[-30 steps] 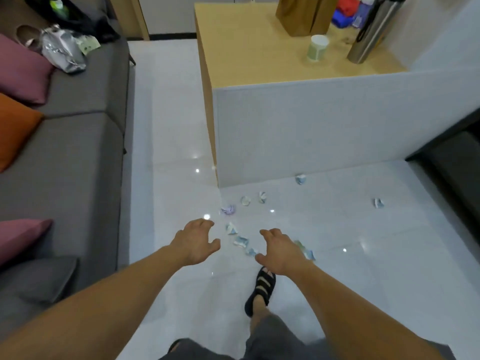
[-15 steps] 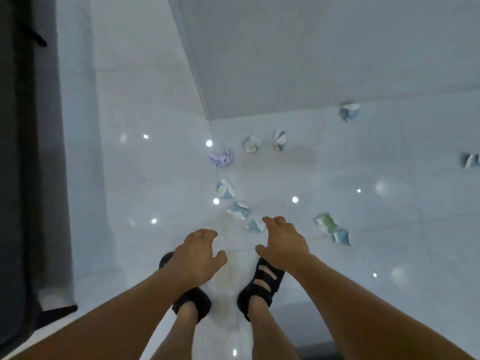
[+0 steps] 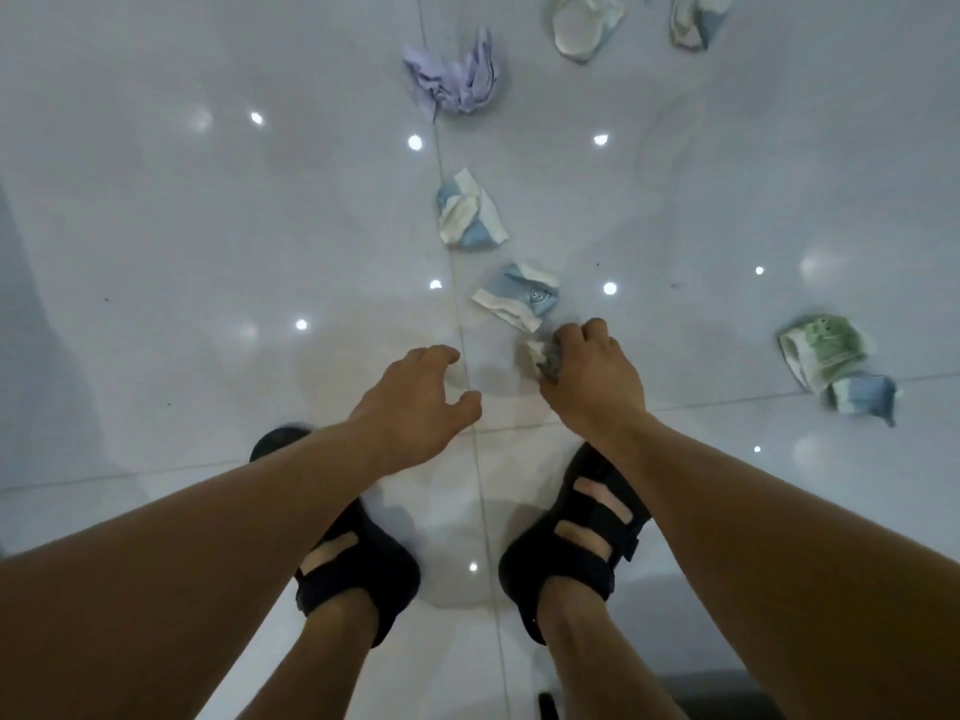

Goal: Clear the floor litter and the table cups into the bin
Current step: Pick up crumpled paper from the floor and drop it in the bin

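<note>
Glossy white floor tiles point(image 3: 208, 226) carried the litter. The nearest piece, a small crumpled scrap point(image 3: 537, 353), lay just ahead of the right sandal point(image 3: 576, 543), and the right hand point(image 3: 592, 379) was curled over it, fingers pinching it low at the floor. Just beside it, touching or not I could not tell, sat a blue-and-white wad point(image 3: 519, 296), with a second wad point(image 3: 470, 210) further out and a lilac paper point(image 3: 457, 75) beyond that. A green wad point(image 3: 823, 350) and a blue wad point(image 3: 862, 400) lay together well off to the right. The left hand point(image 3: 410, 402) hovered empty, fingers loosely spread. To pick well, the pinch probably needed to close fully round the scrap before lifting, since thin paper likely slides on slick tile; the free left hand could take the neighbouring wad and save a second stoop. No bin was in view
</note>
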Demonstrator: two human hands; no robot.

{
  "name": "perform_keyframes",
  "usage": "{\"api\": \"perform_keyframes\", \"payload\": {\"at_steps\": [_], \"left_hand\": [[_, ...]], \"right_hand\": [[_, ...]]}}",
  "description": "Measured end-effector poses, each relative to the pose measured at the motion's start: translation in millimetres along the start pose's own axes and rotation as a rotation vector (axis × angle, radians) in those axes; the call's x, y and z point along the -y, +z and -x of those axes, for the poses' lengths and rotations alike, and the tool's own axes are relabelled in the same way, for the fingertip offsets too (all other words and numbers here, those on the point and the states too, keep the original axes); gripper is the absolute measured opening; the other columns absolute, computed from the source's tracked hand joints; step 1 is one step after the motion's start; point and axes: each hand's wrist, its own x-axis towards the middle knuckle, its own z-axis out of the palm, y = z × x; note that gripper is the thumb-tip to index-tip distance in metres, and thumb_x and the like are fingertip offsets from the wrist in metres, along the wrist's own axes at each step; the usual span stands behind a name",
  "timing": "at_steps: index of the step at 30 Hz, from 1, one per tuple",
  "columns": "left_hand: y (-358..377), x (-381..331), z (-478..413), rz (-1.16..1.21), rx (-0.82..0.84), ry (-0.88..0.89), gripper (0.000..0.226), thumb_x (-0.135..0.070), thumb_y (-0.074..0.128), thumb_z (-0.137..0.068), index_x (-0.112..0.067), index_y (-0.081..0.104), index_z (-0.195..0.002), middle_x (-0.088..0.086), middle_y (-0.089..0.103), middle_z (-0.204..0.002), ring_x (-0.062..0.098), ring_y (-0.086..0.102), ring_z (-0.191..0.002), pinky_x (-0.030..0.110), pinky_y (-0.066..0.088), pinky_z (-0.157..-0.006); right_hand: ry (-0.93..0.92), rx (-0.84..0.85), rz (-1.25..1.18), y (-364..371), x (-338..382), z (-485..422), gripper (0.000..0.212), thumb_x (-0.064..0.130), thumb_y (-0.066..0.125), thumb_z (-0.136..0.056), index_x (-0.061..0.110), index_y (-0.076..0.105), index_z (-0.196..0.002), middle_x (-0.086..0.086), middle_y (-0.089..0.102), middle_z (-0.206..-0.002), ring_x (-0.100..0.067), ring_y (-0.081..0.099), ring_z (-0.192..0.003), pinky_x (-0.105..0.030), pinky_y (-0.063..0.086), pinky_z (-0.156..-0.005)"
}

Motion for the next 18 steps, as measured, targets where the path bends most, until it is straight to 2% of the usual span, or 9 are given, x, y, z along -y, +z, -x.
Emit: {"api": "perform_keyframes", "payload": {"at_steps": [2,5,8,10,13,15,18], "left_hand": [[-3.2,-5.5,2.8,0.074,-0.002,-0.012,0.069,-0.05,0.056,-0.088,-0.02,0.031,-0.145,0.0,0.039,-0.146,0.019,0.042,-0.128,0.034,0.036,-0.104],[-16.1,-23.0,14.0,0.26,0.026,-0.019,0.074,-0.047,0.063,-0.085,-0.023,0.028,-0.146,-0.006,0.046,-0.134,0.013,0.048,-0.117,0.027,0.04,-0.094],[-34.8,-38.0,21.8,0.375,0.035,-0.005,0.058,-0.032,0.068,-0.085,-0.026,0.041,-0.136,-0.005,0.056,-0.122,0.008,0.059,-0.097,0.017,0.044,-0.077],[-48.0,-41.1,22.5,0.332,-0.002,-0.022,0.047,-0.029,0.066,-0.087,-0.024,0.048,-0.13,-0.002,0.06,-0.117,0.01,0.059,-0.09,0.018,0.043,-0.074],[-57.8,-30.3,17.9,0.254,-0.089,-0.055,0.041,-0.027,0.063,-0.089,-0.02,0.05,-0.127,0.002,0.06,-0.112,0.013,0.055,-0.085,0.019,0.04,-0.07],[-59.0,-14.8,11.8,0.216,-0.141,-0.09,0.042,-0.028,0.063,-0.089,-0.02,0.05,-0.128,0.0,0.058,-0.108,0.013,0.055,-0.083,0.016,0.038,-0.062],[-54.3,11.8,-2.5,0.143,-0.158,-0.098,0.044,-0.029,0.063,-0.088,-0.022,0.049,-0.129,-0.004,0.054,-0.104,0.008,0.053,-0.075,0.015,0.039,-0.056]], "right_hand": [[-0.057,-0.014,-0.107,-4.8,7.0,8.7,0.046,0.03,0.065,-0.087,0.01,0.05,-0.126,-0.011,0.048,-0.119,-0.029,0.053,-0.104,-0.035,0.047,-0.075],[-0.29,-0.059,-0.314,-24.9,34.0,32.6,0.062,0.025,0.076,-0.078,0.009,0.05,-0.133,-0.01,0.055,-0.12,-0.027,0.057,-0.103,-0.038,0.053,-0.078],[-0.426,-0.096,-0.484,-44.7,58.4,49.9,0.069,0.02,0.078,-0.072,0.02,0.046,-0.133,-0.005,0.058,-0.117,-0.019,0.06,-0.097,-0.03,0.053,-0.075],[-0.397,-0.081,-0.512,-54.8,58.7,47.9,0.069,0.031,0.078,-0.077,0.023,0.043,-0.137,0.0,0.056,-0.127,-0.014,0.059,-0.104,-0.025,0.05,-0.081],[-0.346,-0.091,-0.26,-58.5,40.8,26.4,0.085,0.049,0.077,-0.075,0.021,0.036,-0.144,-0.001,0.042,-0.146,-0.019,0.045,-0.126,-0.034,0.047,-0.099],[-0.246,-0.149,-0.088,-59.2,30.5,1.7,0.095,0.055,0.075,-0.072,0.023,0.028,-0.148,-0.003,0.03,-0.151,-0.024,0.036,-0.132,-0.04,0.045,-0.1],[-0.156,-0.124,0.058,-50.1,29.1,-31.4,0.104,0.06,0.075,-0.069,0.027,0.017,-0.149,-0.005,0.024,-0.152,-0.028,0.032,-0.131,-0.044,0.044,-0.096]]}}
